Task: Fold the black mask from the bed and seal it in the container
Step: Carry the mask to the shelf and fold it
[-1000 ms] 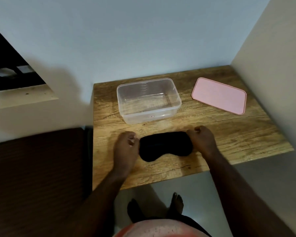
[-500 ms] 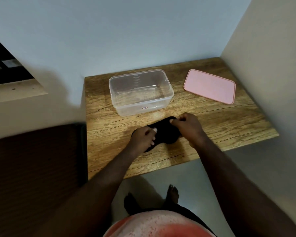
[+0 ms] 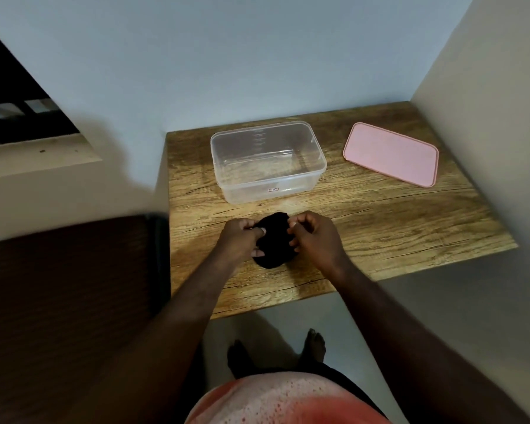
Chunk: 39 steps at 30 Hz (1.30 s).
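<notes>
The black mask (image 3: 274,241) lies folded into a small rounded bundle on the wooden table (image 3: 380,221), near its front edge. My left hand (image 3: 240,238) grips the mask's left side and my right hand (image 3: 314,237) grips its right side, both with fingers curled onto the fabric. A clear plastic container (image 3: 268,162) stands open and empty just behind the mask. Its pink lid (image 3: 390,154) lies flat on the table at the back right.
A dark brown bed (image 3: 65,301) sits against the table's left edge. Walls close in behind the table and on its right. My bare feet (image 3: 276,353) stand on the floor below the table's front edge.
My hands have come together from the mask's two ends, and the mask has gone from spread flat to folded into a compact bundle between them.
</notes>
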Motion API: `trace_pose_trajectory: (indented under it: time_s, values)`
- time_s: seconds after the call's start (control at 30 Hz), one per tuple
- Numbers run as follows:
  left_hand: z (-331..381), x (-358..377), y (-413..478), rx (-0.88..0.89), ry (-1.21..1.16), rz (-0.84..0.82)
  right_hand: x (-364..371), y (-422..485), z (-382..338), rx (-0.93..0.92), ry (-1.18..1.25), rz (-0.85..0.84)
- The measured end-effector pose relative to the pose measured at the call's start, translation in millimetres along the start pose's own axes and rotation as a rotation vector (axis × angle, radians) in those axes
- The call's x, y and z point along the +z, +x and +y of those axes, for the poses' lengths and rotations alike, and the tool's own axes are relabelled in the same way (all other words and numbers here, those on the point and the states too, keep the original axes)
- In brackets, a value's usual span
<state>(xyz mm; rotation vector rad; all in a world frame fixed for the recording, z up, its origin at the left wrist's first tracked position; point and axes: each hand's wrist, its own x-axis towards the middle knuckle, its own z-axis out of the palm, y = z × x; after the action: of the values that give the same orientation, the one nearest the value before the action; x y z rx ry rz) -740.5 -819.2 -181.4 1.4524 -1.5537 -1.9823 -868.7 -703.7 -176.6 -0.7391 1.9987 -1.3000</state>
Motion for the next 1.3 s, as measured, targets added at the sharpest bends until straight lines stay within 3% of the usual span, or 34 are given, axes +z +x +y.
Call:
trace_pose_trajectory:
  time_s: [0.23,0.47,0.63,1.0,1.3]
  values:
    - [-6.2,-4.9,-3.5,0.063,0.154,0.104,20.1,-0.6,11.8,-0.057,-0.11,-0.069]
    - [-14.8,-9.1,4.8,0.121,0.285,0.094,29.8,4.1,18.7,-0.026,-0.192,-0.085]
    - [-19.0,-4.2,2.2,0.269,0.397,0.184,32.7,6.3,19.3,0.006,-0.199,-0.086]
    - [-21.2,-5.8,8.4,0.275,0.267,0.244,37.5,-0.2,15.2,-0.04,-0.28,-0.094]
    - [-32.4,-12.6,6.4,0.376,0.456,0.3,47.3,-3.7,16.3,-0.082,-0.452,-0.132]
